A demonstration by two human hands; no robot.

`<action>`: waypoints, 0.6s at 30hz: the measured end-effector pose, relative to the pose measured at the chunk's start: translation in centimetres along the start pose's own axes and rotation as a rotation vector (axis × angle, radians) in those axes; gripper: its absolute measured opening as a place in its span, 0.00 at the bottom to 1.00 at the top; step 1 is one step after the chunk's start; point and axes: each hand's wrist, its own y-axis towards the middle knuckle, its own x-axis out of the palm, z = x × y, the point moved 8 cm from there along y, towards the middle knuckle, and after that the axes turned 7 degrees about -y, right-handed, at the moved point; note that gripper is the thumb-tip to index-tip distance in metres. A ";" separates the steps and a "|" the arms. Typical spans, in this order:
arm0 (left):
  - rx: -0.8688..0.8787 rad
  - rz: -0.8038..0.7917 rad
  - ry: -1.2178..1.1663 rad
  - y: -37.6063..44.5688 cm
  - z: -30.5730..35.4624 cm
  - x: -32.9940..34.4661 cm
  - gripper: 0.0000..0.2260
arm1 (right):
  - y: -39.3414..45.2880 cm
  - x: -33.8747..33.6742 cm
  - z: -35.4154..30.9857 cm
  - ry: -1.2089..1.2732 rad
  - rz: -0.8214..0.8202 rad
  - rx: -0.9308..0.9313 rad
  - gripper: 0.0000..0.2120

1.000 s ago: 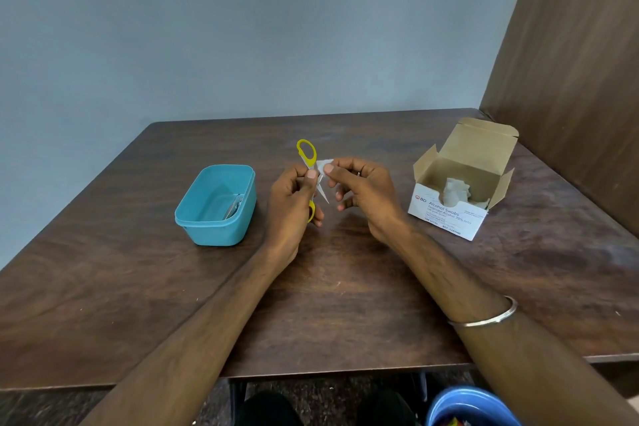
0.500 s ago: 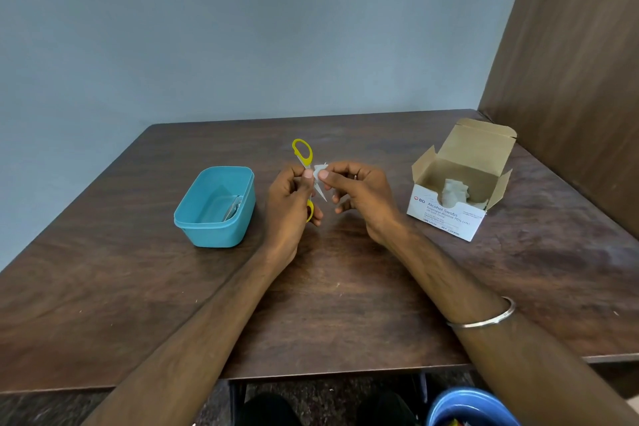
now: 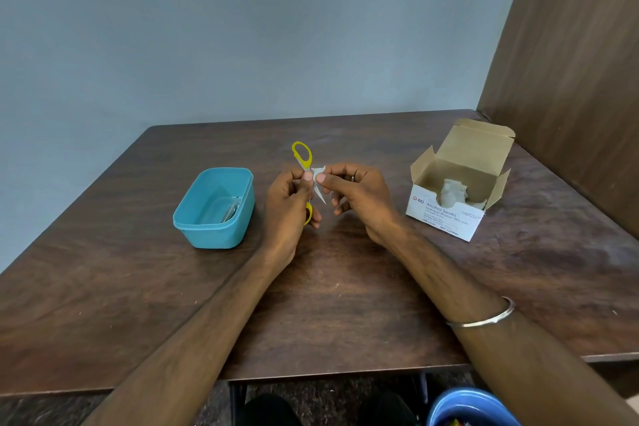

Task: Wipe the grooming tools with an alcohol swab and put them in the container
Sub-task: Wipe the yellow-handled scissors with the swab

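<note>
Yellow-handled scissors point(image 3: 304, 169), blades toward wearer.

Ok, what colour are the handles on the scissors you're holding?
Yellow: the scissors have yellow handle loops, seen in the head view, held in the left hand.

Both forearms reach forward and converge at the middle; the left hand point(image 3: 288, 204) is curled closed, thumb up against the right thumb; the right hand point(image 3: 359, 197) pinches with thumb and forefinger, other fingers loosely bent; a bangle point(image 3: 484, 320) circles the right forearm.
</note>
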 end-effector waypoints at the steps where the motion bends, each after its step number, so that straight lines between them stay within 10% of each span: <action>1: -0.004 0.001 -0.009 0.0 0.0 0.0 0.08 | 0.0 -0.1 0.0 0.001 0.010 0.000 0.03; 18: 0.099 0.188 -0.059 0.1 1.8 -2.2 0.11 | 0.0 0.3 0.0 -0.033 -0.053 0.027 0.03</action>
